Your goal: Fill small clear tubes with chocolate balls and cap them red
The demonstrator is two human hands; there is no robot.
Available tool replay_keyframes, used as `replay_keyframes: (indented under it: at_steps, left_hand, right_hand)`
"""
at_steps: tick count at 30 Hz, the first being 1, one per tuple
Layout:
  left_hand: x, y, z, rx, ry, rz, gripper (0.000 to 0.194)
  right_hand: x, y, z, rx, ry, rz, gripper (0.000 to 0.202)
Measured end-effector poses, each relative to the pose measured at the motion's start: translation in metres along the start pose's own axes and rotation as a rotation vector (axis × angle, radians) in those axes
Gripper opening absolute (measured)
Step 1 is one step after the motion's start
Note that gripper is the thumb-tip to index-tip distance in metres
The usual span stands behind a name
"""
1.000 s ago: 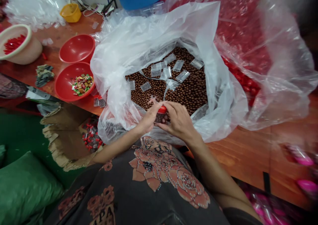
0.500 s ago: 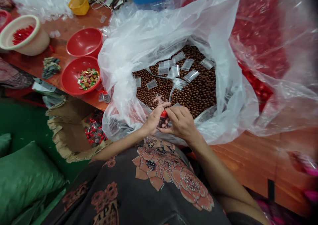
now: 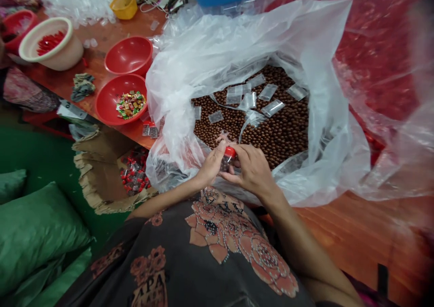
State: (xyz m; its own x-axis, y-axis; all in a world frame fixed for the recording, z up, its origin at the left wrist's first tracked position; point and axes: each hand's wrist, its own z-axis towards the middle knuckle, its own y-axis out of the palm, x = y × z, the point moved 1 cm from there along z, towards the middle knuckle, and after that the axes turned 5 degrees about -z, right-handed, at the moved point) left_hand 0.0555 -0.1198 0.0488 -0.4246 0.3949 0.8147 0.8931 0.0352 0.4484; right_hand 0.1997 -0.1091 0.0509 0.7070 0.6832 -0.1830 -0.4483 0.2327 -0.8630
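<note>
A small clear container with a red cap (image 3: 229,152) and dark contents is held between my two hands, just over the near edge of the big plastic bag (image 3: 176,67). My left hand (image 3: 210,166) grips it from the left, with the thumb up by the cap. My right hand (image 3: 251,167) closes on its right side, thumb underneath and fingers near the cap. Brown chocolate balls (image 3: 288,126) fill the bag beyond my hands. Several clear empty containers (image 3: 273,108) lie on top of the balls.
On the left of the table are a red bowl of wrapped candies (image 3: 105,103), another red bowl (image 3: 127,56) and a white tub (image 3: 73,49) with red pieces. Below stands a torn carton (image 3: 98,171) of red-capped containers. Green sacks (image 3: 47,225) lie on the floor.
The view has shifted, so everything sits further right. My thumb and fingers have moved off the top of the red cap, which now shows more fully. Both hands still hold the container.
</note>
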Motion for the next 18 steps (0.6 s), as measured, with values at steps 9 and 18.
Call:
replay_keyframes:
  at_steps: [9, 18]
  left_hand:
    - [0.003, -0.023, -0.025, 0.019, 0.147, 0.241, 0.046]
    - [0.097, -0.209, -0.033, 0.998, 0.296, 0.498, 0.036]
  right_hand:
    - [-0.017, 0.013, -0.001, -0.001, -0.133, 0.043, 0.072]
    - [0.034, -0.013, -0.025, 0.052, 0.169, 0.143, 0.066]
